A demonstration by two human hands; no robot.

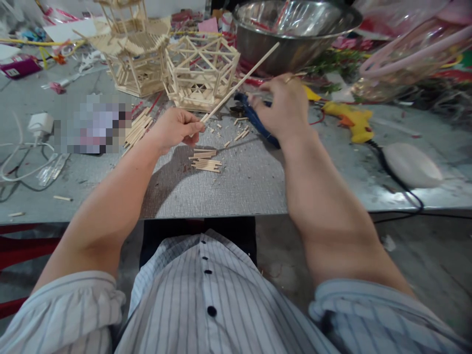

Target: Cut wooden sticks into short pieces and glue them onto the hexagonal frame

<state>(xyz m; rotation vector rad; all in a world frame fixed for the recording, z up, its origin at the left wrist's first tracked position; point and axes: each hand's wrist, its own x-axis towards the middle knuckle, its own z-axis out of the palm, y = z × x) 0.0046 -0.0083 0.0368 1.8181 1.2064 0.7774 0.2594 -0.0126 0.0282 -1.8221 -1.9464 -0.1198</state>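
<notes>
My left hand (pixel 180 129) is closed in a pinch around the lower end of a long thin wooden stick (pixel 243 81), which slants up to the right. Over a pair of blue-handled pliers (pixel 258 120) is my right hand (pixel 283 103), its thumb and index finger apart; the thumb is at the handles, and the palm side is hidden. Short cut sticks (pixel 205 162) lie in a small stack below my left hand. More short pieces (pixel 241 133) and tiny offcuts are scattered near the pliers. A bundle of sticks (pixel 138 128) rests beside my left wrist.
Behind my hands stand an open stick frame (pixel 201 73) and a tiered stick model (pixel 136 64). A metal bowl (pixel 295 32) is at the back. To the right lie a yellow glue gun (pixel 350 120) with a black cord and a whitish oval object (pixel 411 164). A charger (pixel 40 123) sits left.
</notes>
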